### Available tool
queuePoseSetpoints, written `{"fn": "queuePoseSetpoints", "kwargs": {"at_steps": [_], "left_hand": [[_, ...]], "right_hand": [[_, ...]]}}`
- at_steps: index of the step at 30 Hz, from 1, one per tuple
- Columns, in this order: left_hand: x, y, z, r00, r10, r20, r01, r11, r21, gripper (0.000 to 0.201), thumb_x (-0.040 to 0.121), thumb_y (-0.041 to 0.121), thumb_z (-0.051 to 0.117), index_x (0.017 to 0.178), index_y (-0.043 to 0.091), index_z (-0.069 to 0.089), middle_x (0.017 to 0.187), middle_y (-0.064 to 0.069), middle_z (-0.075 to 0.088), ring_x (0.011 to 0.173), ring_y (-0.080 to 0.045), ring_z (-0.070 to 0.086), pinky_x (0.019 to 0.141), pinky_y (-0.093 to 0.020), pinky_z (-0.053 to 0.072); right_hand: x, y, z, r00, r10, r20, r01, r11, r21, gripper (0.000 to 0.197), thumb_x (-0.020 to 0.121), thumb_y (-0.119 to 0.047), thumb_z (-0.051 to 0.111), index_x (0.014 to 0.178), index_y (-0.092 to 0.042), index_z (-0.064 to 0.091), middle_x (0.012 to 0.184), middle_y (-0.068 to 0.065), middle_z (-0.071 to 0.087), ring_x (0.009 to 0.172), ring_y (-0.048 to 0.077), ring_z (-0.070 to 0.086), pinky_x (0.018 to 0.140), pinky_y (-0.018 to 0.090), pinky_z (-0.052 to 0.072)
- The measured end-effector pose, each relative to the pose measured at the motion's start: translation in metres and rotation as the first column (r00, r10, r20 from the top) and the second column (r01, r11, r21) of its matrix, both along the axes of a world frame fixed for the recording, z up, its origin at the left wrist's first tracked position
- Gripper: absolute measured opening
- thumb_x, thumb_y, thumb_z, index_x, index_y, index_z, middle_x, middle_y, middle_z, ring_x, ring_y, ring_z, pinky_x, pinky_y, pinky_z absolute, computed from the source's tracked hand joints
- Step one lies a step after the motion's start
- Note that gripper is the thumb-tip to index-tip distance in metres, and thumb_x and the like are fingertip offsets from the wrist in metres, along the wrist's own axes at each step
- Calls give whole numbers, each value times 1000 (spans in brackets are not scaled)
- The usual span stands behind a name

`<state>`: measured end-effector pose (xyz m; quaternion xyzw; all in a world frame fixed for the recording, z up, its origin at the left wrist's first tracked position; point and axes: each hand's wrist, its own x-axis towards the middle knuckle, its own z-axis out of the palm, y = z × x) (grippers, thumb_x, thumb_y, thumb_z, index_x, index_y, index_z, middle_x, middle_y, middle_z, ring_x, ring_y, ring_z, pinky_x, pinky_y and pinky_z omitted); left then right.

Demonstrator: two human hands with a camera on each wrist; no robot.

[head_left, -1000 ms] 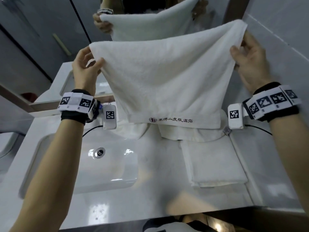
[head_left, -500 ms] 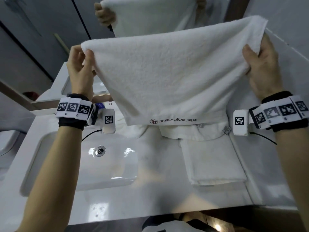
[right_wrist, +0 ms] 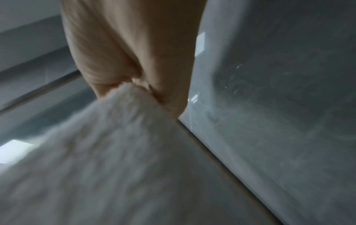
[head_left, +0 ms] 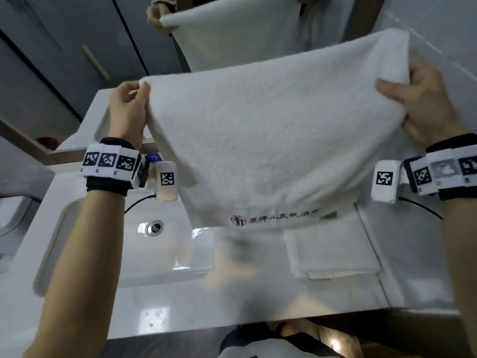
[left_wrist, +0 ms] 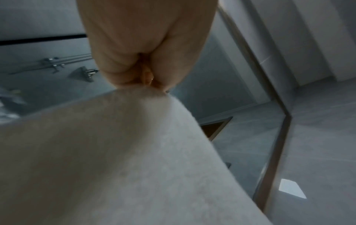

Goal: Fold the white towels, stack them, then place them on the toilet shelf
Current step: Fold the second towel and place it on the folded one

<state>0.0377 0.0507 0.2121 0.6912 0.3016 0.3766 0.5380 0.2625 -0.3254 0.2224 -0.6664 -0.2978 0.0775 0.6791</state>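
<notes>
Grip: left hand (head_left: 128, 109) and right hand (head_left: 423, 104) each pinch a top corner of the towel (head_left: 271, 140), now spread wider, taut above the desk (head_left: 180, 306); ready to halve.

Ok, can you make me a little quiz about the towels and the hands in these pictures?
1. True or false: the left hand and the right hand each hold a top corner of the hanging towel.
2. Where does the folded towel lie? A) in the sink B) on the counter, to the right of the sink C) on the floor
3. Fill in: the red writing runs along the towel's ____ edge.

Key: 1 true; 2 B; 3 bottom.
</notes>
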Motion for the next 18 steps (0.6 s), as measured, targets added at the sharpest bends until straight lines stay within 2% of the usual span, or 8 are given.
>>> {"fn": "queuePoseSetpoints", "kwargs": {"at_steps": [2, 4, 7, 10, 13, 15, 16, 18], "left_hand": [[10, 7, -20, 998, 2, -56, -7, 996, -85, 23, 96, 14, 48, 73, 18, 53, 66, 2, 47, 44, 2, 45, 45, -15, 40], [24, 16, -43, 996, 15, -82, -29, 984, -173, 28, 93, 4, 46, 69, 18, 48, 65, 2, 43, 45, 0, 43, 47, -17, 35], [44, 20, -70, 994, 73, -75, -90, 963, -254, 18, 89, -5, 43, 89, 13, 46, 76, 0, 49, 65, -9, 51, 57, -20, 41], [56, 22, -99, 980, 101, -169, -142, 958, -249, 36, 91, 0, 51, 125, 0, 39, 119, -17, 58, 109, -27, 57, 89, -33, 48], [47, 19, -139, 924, 41, -380, -103, 984, -143, 45, 90, 5, 57, 129, -8, 39, 133, -23, 51, 123, -33, 51, 98, -29, 40], [31, 8, -165, 861, 5, -508, -55, 995, -83, 42, 90, 8, 59, 126, -8, 44, 130, -24, 54, 119, -34, 54, 96, -31, 41], [22, 1, -178, 821, -5, -571, -42, 997, -70, 43, 89, 11, 61, 124, -7, 45, 128, -24, 55, 118, -34, 54, 95, -33, 41], [3, -12, -200, 729, -47, -683, -9, 997, -77, 48, 88, 20, 64, 123, -8, 46, 126, -24, 56, 117, -34, 53, 93, -34, 39]], "right_hand": [[13, 7, -21, 1000, -7, -16, 4, 988, -156, 45, 81, -12, 66, 124, -21, 56, 109, -12, 68, 99, 4, 64, 87, 23, 53], [25, 18, -43, 1000, 9, -27, -17, 950, -311, 56, 85, -2, 63, 136, -15, 45, 123, 0, 62, 105, 10, 59, 96, 30, 48], [32, 41, -72, 996, 72, -61, -92, 894, -438, 82, 84, 13, 56, 150, -19, 19, 137, 10, 48, 114, 18, 52, 95, 34, 45], [34, 55, -95, 990, 32, -140, -103, 836, -539, 95, 85, 14, 55, 151, -23, -2, 146, 14, 36, 115, 23, 48, 89, 32, 42], [24, 51, -125, 968, -84, -237, -90, 765, -638, 79, 89, 7, 54, 151, -14, 11, 144, 19, 40, 122, 30, 47, 84, 23, 40], [9, 42, -144, 950, -200, -240, -28, 712, -702, 58, 91, 1, 53, 144, -4, 32, 120, 19, 55, 99, 25, 56, 69, 17, 45], [0, 36, -152, 937, -254, -239, 1, 688, -726, 48, 91, -2, 54, 137, 0, 41, 107, 16, 60, 89, 22, 56, 70, 20, 46], [-17, 22, -169, 925, -318, -209, 35, 617, -787, 39, 91, -11, 56, 127, 1, 51, 108, 16, 65, 92, 23, 56, 86, 32, 47]]}}
